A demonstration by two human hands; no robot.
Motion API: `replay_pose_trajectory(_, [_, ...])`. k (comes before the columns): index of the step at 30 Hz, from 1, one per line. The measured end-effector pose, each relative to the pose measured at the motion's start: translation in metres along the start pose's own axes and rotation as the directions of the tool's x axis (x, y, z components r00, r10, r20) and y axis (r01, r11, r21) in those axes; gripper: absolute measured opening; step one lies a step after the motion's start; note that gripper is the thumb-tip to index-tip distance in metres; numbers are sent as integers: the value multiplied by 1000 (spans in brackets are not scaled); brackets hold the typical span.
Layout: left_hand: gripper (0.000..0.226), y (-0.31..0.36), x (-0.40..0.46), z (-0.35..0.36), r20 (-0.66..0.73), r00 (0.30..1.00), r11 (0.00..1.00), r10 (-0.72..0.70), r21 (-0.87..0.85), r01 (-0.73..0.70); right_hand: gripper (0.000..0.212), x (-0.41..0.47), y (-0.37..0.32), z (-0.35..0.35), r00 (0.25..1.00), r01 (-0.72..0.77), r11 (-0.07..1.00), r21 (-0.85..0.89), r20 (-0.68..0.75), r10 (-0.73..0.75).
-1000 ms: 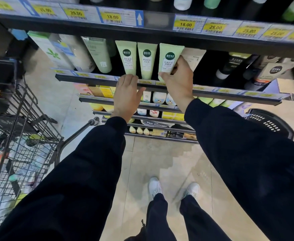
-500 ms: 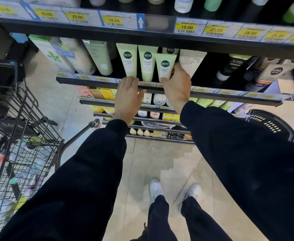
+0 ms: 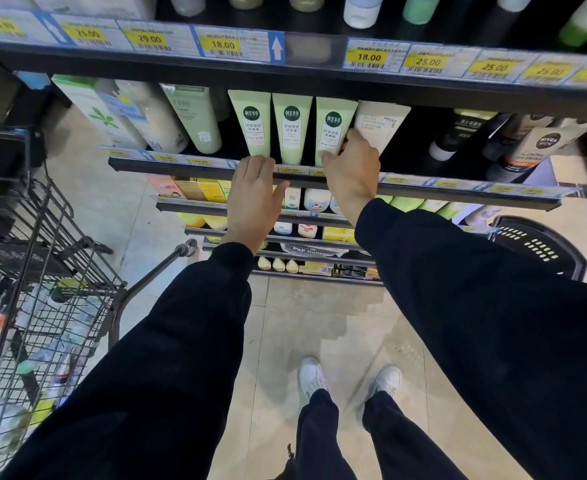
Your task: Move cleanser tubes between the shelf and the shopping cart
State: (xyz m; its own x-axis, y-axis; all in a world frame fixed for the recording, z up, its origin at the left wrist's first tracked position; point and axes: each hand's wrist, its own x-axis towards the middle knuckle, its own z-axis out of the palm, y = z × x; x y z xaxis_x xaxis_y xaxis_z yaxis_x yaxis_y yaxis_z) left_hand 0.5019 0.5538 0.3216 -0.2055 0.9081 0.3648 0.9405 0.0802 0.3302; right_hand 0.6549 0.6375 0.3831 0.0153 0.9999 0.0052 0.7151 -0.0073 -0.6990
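- We stand on a beige tiled floor (image 3: pixel 337 327) in a shop aisle, facing a black shelf (image 3: pixel 188 165) whose front edge carries yellow price labels.
- Three pale green cleanser tubes stand upright in a row on that shelf: the left tube (image 3: pixel 252 121), the middle tube (image 3: pixel 292 128) and the right tube (image 3: pixel 333 128), each close beside the next.
- Our right hand (image 3: pixel 352 168) reaches over the shelf edge, with fingers curled round the lower part of the right tube, thumb on its front.
- Our left hand (image 3: pixel 254 199) lies flat with fingers straight, fingertips resting on the shelf edge just below the left tube, gripping nothing.
- A white tube (image 3: pixel 382 124) stands just right of the held tube.
- The wire shopping cart (image 3: pixel 42 271) sits at our left, with assorted packages inside, well apart from the tubes.
- A black basket (image 3: pixel 541 244) sits low on the right.
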Motion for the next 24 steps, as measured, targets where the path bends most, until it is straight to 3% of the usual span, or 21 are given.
replay_pose_trajectory(8, [38, 1, 0, -2, 7, 1000, 1000, -2, -9, 2, 22, 0, -5, -1, 997, -41, 998, 42, 68, 39])
replay_pose_trajectory(20, [41, 2, -1, -5, 35, 999, 1000, -11, -15, 12, 13, -7, -1, -2, 998, -56, 994, 94, 41, 52])
replay_pose_trajectory(24, [41, 2, -1, -6, 35, 999, 1000, -9, -16, 10, 19, -11, -1, 0, 996, -67, 987, 146, 66, 58])
